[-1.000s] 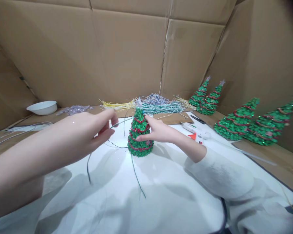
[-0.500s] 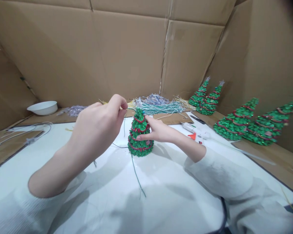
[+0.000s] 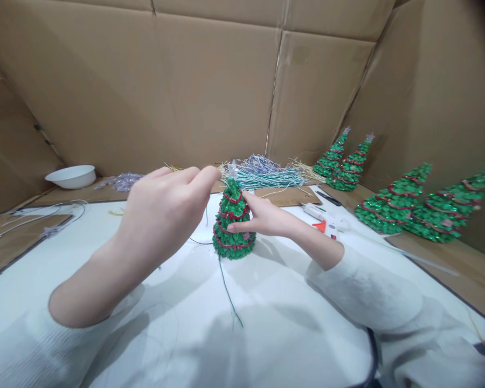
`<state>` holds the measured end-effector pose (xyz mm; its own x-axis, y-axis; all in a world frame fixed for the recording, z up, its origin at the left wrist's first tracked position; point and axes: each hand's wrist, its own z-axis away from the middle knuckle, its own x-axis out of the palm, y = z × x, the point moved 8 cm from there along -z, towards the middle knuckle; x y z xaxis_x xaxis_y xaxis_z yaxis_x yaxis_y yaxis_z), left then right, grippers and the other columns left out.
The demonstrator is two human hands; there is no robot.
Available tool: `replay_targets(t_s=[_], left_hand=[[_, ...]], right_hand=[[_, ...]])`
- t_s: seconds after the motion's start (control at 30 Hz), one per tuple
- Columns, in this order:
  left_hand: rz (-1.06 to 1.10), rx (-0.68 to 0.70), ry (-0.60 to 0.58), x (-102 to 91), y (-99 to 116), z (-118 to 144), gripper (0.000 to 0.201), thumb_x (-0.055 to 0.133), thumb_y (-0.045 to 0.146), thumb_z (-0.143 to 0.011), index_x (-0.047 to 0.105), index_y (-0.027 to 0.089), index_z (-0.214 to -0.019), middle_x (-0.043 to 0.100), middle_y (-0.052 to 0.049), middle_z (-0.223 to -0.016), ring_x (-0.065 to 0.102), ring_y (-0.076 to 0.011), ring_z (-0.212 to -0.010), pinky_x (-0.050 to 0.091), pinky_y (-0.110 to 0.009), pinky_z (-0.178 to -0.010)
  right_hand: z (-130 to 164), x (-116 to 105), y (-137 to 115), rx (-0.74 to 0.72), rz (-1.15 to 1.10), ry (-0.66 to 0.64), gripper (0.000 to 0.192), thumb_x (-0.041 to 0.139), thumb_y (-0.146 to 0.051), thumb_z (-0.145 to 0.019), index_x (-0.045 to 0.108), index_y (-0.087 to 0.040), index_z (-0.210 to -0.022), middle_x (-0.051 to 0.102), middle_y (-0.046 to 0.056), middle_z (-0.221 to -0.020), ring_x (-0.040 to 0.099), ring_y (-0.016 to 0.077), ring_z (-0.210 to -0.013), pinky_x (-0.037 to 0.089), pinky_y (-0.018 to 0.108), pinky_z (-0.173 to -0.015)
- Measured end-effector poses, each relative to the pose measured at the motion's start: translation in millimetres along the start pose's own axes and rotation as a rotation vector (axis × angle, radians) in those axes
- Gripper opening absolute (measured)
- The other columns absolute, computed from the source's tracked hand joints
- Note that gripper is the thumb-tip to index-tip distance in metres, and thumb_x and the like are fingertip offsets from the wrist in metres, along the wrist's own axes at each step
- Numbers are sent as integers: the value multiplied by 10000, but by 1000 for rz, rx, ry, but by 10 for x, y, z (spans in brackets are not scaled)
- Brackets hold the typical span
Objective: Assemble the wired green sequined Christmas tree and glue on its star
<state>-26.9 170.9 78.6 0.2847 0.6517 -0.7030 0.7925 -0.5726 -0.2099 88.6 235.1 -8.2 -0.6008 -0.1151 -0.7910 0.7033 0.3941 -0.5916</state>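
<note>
A small green beaded Christmas tree [image 3: 230,215] with red garlands stands upright on the white tabletop, a clear star [image 3: 232,170] at its tip. My right hand [image 3: 262,215] steadies it from the right, thumb across the front and fingers along the side. Close to the tip, on the left, my left hand [image 3: 167,207] is closed in a pinch on a thin green wire; its fingertips are mostly turned away from view. From under the tree's base a loose dark green wire [image 3: 229,293] trails forward on the table.
Finished-looking trees [image 3: 392,202] stand at the right. Behind lie bundles of green and white wires [image 3: 270,178]. A glue gun [image 3: 327,223] and a dark-handled cutter [image 3: 328,198] are right of the tree. At the back left are a white bowl [image 3: 70,177] and clear pieces [image 3: 123,181].
My left hand has moved slightly right, closer to the tree's tip, covering the wire stretch that showed before. The right hand keeps its hold on the tree.
</note>
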Motion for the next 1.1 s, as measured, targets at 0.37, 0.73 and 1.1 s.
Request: replay_targets(t_s=[0.37,0.73,1.1], left_hand=[[-261,124,101,37,76,8,201,419,91,-828,593,193,-818,651,4,-643,517,-145,-513,316,-283,-500],[-243,122,129,73,66,-2,218,419,131,-850,627,186,-822,635,-14,-601,533,-161,-510,323,-285,-489],[-214,125,180,90,27,3,183,441,188,-873,615,184,-815,692,-14,-689,576,-153,-531,330,-272,-459]], right_hand=[[-1,8,0,1,-10,-6,563,694,-427,-691,493,-163,-1146,590,114,-1165,523,299,-1082,421,417,-838],[-1,9,-1,2,-7,-3,551,695,-419,-694,494,-157,-1135,588,116,-1157,522,294,-1076,419,401,-828],[0,10,-1,3,4,-1,548,695,-428,-693,495,-161,-1127,597,109,-1129,538,292,-1051,424,410,-817]])
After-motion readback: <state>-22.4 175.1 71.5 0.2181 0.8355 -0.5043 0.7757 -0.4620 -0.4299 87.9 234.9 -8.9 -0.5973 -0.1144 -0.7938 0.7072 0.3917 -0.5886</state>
